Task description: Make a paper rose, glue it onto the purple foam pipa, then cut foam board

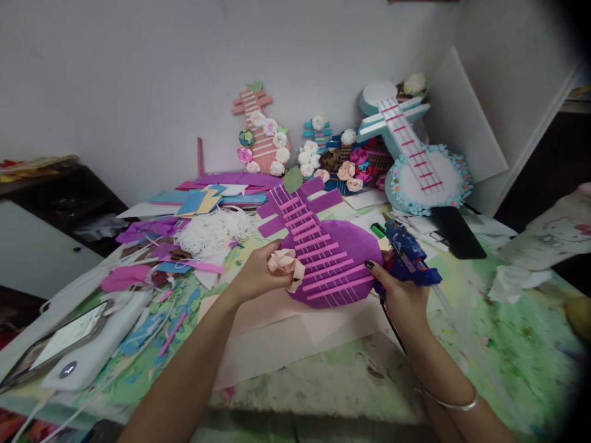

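Purple paper guitar (pixel 330 261) held over a cluttered craft table (pixel 484 320), between both hands. Pink strips, white strings and a green leaf already on; apparently no flowers fixed yet. Left hand (pixel 256 277) closed around a peach paper rose (pixel 286 264), pressed to the guitar's left edge. Right hand (pixel 399 292) gripping a blue glue gun (pixel 409 255) at the guitar's right edge, thumb on the rim. Behind the guitar, flower-covered finished guitars (pixel 261 135) against the wall. Left of it, a white string pile (pixel 217 231) and paper scraps (pixel 148 231) crowding the surface.
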Tool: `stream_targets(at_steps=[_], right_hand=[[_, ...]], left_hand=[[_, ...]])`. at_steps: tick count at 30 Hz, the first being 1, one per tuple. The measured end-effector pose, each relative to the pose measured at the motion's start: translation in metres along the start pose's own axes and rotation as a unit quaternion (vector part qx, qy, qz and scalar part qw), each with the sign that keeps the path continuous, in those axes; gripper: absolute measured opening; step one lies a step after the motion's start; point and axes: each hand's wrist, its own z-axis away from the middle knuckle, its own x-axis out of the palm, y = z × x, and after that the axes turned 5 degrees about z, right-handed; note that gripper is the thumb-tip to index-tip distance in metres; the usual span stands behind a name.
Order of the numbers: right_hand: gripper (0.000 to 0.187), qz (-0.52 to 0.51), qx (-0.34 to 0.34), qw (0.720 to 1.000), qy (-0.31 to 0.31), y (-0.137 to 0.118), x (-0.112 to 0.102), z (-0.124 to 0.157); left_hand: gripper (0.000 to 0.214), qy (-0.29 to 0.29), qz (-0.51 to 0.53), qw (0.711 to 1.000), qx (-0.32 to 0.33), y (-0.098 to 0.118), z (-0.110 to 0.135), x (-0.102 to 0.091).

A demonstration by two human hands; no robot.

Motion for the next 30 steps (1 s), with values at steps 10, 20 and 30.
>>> stream_targets(at_steps=[10, 20, 30], right_hand=[[0.034, -0.169, 0.032, 0.985, 0.02, 0.002, 0.006, -0.004], [0.042, -0.205, 0.092, 0.974, 0.031, -0.005, 0.009, -0.005], [0.045, -0.206, 0.117, 0.971, 0.016, -0.002, 0.011, -0.004]], left_hand=[[0.066, -0.109, 0.207, 0.97, 0.061, -0.015, -0.001, -0.015], [0.046, -0.002, 0.302, 0.952, 0.043, -0.014, -0.004, 0.003], [0.034, 0.142, 0.235, 0.96, 0.057, -0.006, 0.002, 0.014]])
